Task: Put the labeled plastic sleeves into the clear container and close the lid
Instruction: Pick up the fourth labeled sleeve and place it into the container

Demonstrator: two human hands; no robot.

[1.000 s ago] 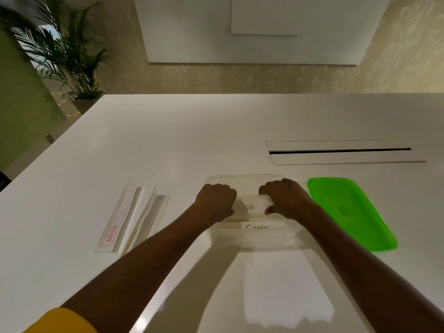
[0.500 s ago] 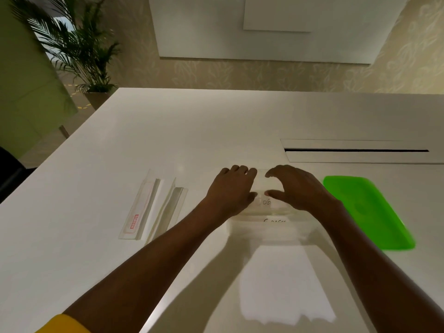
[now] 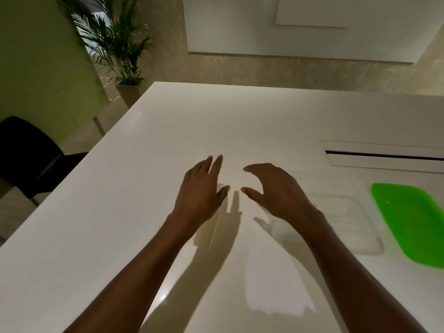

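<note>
Left hand [image 3: 199, 193] and right hand [image 3: 276, 191] hover spread, empty. Clear plastic sleeves [image 3: 205, 236] lie under the left wrist. The clear rectangular plastic container [image 3: 367, 241] sits right of the right hand. Likely next: pinch a sleeve.

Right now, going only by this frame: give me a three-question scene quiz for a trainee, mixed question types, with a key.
1. True or false: the green lid lies on the table, off the container.
2. What stands past the table's far left corner? A. a potted palm B. a floor lamp C. a bookshelf
3. Fill in: the right hand holds ____.

Key: 1 true; 2 A; 3 nothing.
</note>
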